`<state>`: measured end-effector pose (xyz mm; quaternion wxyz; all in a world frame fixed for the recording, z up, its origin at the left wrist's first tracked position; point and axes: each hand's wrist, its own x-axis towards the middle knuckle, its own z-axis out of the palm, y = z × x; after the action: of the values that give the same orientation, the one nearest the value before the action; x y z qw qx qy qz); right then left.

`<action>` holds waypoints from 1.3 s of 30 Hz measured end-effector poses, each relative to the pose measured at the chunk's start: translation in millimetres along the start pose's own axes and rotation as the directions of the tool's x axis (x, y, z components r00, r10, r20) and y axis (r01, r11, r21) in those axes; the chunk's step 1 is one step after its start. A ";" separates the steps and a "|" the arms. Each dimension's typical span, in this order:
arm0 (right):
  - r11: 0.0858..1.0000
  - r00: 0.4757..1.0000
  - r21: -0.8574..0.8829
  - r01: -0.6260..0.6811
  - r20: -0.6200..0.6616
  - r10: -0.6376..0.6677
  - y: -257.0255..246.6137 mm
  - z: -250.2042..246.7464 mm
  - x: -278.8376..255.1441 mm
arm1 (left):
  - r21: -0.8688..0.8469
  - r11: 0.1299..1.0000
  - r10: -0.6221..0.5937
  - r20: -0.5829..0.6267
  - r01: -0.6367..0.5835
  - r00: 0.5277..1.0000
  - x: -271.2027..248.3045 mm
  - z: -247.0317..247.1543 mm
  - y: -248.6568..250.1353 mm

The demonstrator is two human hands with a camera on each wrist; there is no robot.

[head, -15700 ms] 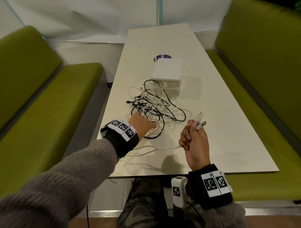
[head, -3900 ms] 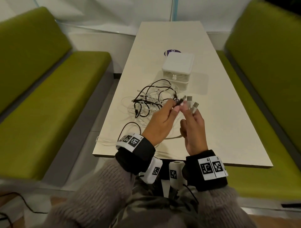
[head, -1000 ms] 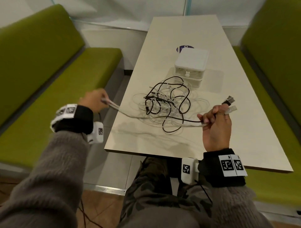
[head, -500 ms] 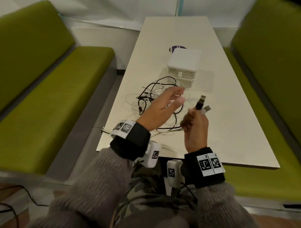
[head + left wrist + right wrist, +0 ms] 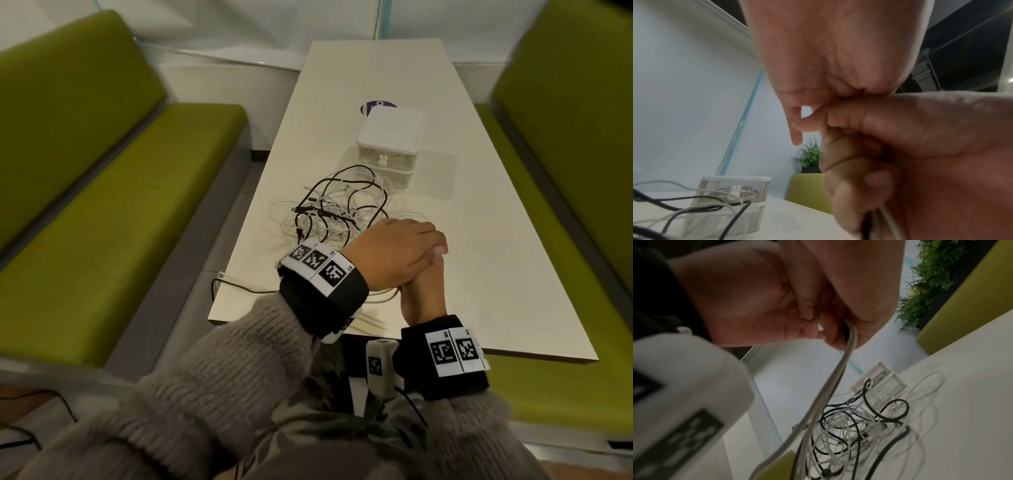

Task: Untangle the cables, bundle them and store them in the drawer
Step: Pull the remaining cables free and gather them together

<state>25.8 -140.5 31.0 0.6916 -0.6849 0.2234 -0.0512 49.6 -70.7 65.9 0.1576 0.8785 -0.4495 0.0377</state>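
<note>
On the left we see a green bench (image 5: 113, 192) beside the tabletop (image 5: 513, 274). Toward the middle, the tangle of black and white cables (image 5: 339, 212) lies on the tabletop, just in front of the small white drawer box (image 5: 390, 137), whose drawers are closed. Our left hand (image 5: 394, 257) lies over the right hand (image 5: 424, 294); we cannot tell whether its grip holds anything. The right grip is clenched round cable strands (image 5: 851, 340) that trail down to the tangle.
</note>
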 end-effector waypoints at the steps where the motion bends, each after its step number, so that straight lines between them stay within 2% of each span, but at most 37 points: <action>1: 0.998 0.999 0.058 -0.035 -0.030 0.036 2.3 1.6 1.3 | -0.095 0.995 -0.034 0.017 0.036 0.999 0.6 -2.1 -3.0; 4: 0.996 0.990 0.022 0.083 0.111 -0.085 9.3 0.2 -1.7 | -0.339 0.932 -0.125 0.039 0.131 0.991 3.2 -9.3 -9.8; 7: 0.976 0.972 0.200 0.091 0.196 -0.131 12.3 -4.5 -7.0 | -0.427 0.889 -0.150 0.071 0.166 0.986 4.8 -15.6 -10.3; 10: 0.940 0.955 0.331 0.082 0.245 -0.170 4.3 -6.4 -4.3 | -0.543 0.826 -0.132 0.070 0.149 0.989 3.6 -20.7 -10.3; 12: 0.904 0.960 0.426 0.019 0.244 -0.136 -3.6 -14.2 -2.8 | -0.643 0.749 -0.205 0.006 0.161 0.979 -3.7 -22.5 -14.1; 14: 0.848 0.976 0.530 -0.015 0.192 -0.103 -7.5 -24.1 0.8 | -0.683 0.690 -0.306 0.026 0.241 0.952 -17.9 -19.1 -20.3; 17: 0.835 0.980 0.550 0.021 0.154 -0.125 -5.7 -28.0 6.2 | -0.604 0.692 -0.311 0.247 0.397 0.918 -41.8 2.0 -19.9; 19: 0.863 0.973 0.498 0.079 0.148 -0.175 -1.7 -21.0 4.7 | -0.595 0.691 -0.277 0.306 0.410 0.911 -48.5 20.4 -14.4; 22: 0.892 0.955 0.425 0.154 0.167 -0.244 3.9 -16.1 0.2 | -0.536 0.748 -0.304 0.248 0.392 0.920 -47.1 38.5 -12.4; 25: 0.870 0.964 0.478 0.116 0.156 -0.214 1.3 -19.7 -0.5 | -0.414 0.853 -0.276 0.159 0.318 0.948 -45.5 39.6 -15.4; 27: 0.811 0.989 0.583 0.040 0.091 -0.115 -4.4 -27.0 1.5 | -0.337 0.899 -0.242 0.152 0.280 0.958 -48.0 38.9 -22.3; 29: 0.725 0.998 0.688 0.028 0.015 -0.053 -10.0 -39.9 4.3 | -0.271 0.917 -0.251 0.174 0.292 0.952 -57.1 38.3 -34.4; 31: 0.678 0.999 0.734 0.041 -0.019 -0.039 -13.6 -53.8 6.3 | -0.185 0.913 -0.322 0.224 0.365 0.920 -72.5 38.2 -52.1; 34: 0.654 0.998 0.754 0.066 -0.050 -0.043 -11.8 -66.6 7.1 | -0.018 0.856 -0.489 0.291 0.516 0.822 -100.6 33.0 -85.6; 36: 0.664 0.997 0.744 0.073 -0.071 -0.030 -8.5 -66.4 9.2 | -0.099 0.811 -0.543 0.239 0.577 0.805 -115.2 22.4 -101.7; 38: 0.675 0.996 0.735 0.062 -0.088 0.004 -4.8 -64.3 10.4 | -0.306 0.763 -0.588 0.039 0.570 0.808 -120.2 9.6 -109.0; 39: 0.674 0.996 0.737 0.055 -0.089 0.016 -4.7 -63.1 10.3 | -0.356 0.753 -0.616 -0.089 0.553 0.782 -119.5 4.5 -109.5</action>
<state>12.2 -203.1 35.5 0.8980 -0.3470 0.2066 -0.1746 66.1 80.7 10.2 0.3419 0.9303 -0.1325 0.0035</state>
